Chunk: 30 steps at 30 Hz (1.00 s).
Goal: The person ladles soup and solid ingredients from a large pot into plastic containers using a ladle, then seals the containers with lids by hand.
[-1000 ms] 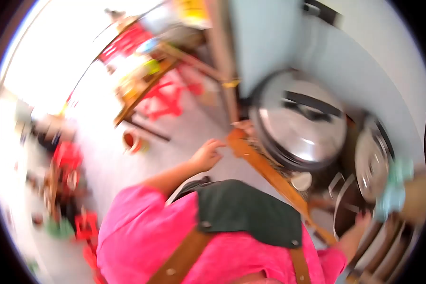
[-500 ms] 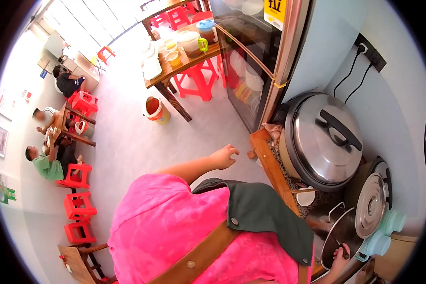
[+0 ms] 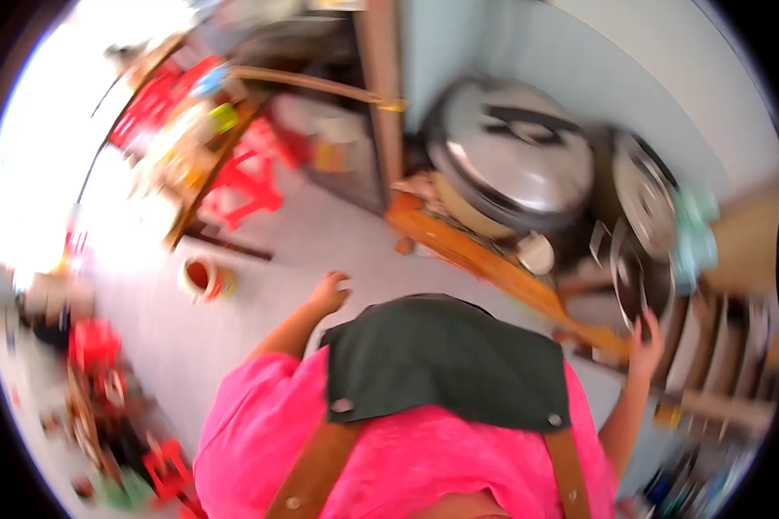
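Note:
My left hand (image 3: 329,292) hangs over the floor on the left, its fingers loosely apart and slightly curled, with nothing in it. On the right, my right hand (image 3: 646,339) is at the near rim of a deep metal pot (image 3: 619,275). Blurred fingers meet the end of a thin utensil handle (image 3: 642,292) that slants down into the pot; its lower end is hidden. Beside the pot leans a round metal lid (image 3: 647,197). Left of that stands a large cooker (image 3: 515,156) with a domed steel lid, closed.
A wooden counter edge (image 3: 493,255) runs in front of the cooker, with a small white cup (image 3: 536,253) on it. Turquoise containers (image 3: 694,242) stand behind the pot. A bucket (image 3: 206,278) is on the floor. Red stools (image 3: 247,177) stand by a table; seated people blur at lower left.
The view has swung to the right, smearing the picture and bringing slatted shelving into sight. My right hand stays at the pot; my left hand remains free over the floor.

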Motion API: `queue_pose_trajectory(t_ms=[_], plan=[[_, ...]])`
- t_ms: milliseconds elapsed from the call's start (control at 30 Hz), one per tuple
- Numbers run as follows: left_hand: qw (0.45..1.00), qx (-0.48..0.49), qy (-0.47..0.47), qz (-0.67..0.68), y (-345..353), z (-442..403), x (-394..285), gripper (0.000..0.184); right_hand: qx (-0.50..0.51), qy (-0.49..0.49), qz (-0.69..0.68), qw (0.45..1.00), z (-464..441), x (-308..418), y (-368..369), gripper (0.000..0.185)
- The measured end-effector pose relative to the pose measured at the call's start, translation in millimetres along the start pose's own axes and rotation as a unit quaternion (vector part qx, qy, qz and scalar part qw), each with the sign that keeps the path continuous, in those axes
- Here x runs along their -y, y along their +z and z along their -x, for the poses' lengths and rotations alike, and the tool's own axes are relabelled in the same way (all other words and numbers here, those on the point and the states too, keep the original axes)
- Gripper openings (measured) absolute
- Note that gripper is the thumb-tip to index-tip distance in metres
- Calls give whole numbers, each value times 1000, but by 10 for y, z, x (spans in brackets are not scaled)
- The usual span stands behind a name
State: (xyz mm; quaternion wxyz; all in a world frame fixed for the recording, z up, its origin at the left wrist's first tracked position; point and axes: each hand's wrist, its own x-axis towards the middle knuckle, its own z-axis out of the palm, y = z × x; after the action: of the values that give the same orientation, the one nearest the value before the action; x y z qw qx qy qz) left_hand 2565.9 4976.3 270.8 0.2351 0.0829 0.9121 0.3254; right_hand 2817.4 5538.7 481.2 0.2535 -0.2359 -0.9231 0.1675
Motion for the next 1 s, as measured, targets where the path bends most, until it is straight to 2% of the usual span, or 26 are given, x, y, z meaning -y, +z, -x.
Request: queue_pose_trajectory(t_ms=[67, 100, 133, 233, 300, 333, 400, 467, 500, 533, 567, 600, 667, 733, 800, 833, 900, 933, 1000], plan=[[1000, -2, 11, -17, 15, -31, 436, 32, -44, -9, 12, 999, 79, 97, -80, 24], [998, 15, 47, -41, -38, -61, 614, 34, -68, 5, 30, 997, 105, 141, -102, 23], [998, 2, 51, -34, 101, -173, 1105, 35, -93, -5, 57, 994, 93, 189, -109, 22], [996, 36, 50, -70, -95, -50, 1289, 36, -148, 12, 75, 986, 186, 250, -144, 20], [996, 39, -31, -77, -213, 90, 1355, 38, -191, 74, 16, 979, 197, 206, -155, 20], [996, 36, -35, -75, -285, 161, 1366, 38, -226, 110, -38, 967, 221, 11, -139, 16], [991, 66, -109, -38, -411, 297, 1373, 41, -301, 232, -179, 907, 219, -34, -212, 15], [992, 55, -108, -24, -222, 160, 2131, 42, -368, 361, -190, 836, 269, -405, -375, 31], [994, 45, -103, -13, -198, 194, 2446, 43, -401, 364, -173, 822, 298, -322, -483, 45], [993, 29, -114, -11, -238, 311, 2510, 42, -448, 354, -249, 782, 341, -431, -574, 40], [991, 7, -134, -5, -243, 406, 2520, 41, -423, 403, -123, 802, 315, 366, -679, 39], [987, 4, -161, 24, -425, 592, 2266, 40, -443, 388, -128, 798, 322, 329, -727, 38], [984, 0, -179, -11, -426, 782, 2480, 38, -430, 313, -229, 815, 285, 305, -852, 37], [972, -13, -233, -7, -463, 957, 2484, 37, -463, 256, -237, 815, 36, 708, -888, 35], [969, -41, -244, -13, -502, 1037, 2528, 36, -379, 227, -408, 799, -361, 268, -1069, 30], [966, -48, -253, -2, -566, 1081, 2477, 36, -362, 218, -422, 802, -587, 521, -966, 30], [963, -60, -262, 20, -608, 1098, 2472, 35, -206, 187, -601, 750, -763, 1533, -717, 28], [964, -81, -248, 51, -599, 1082, 2502, 36, -191, 191, -591, 760, -785, 2196, -523, 28], [962, -107, -235, 90, -635, 1026, 2475, 37, -111, 146, -638, 748, -991, 3116, -6, 20]])
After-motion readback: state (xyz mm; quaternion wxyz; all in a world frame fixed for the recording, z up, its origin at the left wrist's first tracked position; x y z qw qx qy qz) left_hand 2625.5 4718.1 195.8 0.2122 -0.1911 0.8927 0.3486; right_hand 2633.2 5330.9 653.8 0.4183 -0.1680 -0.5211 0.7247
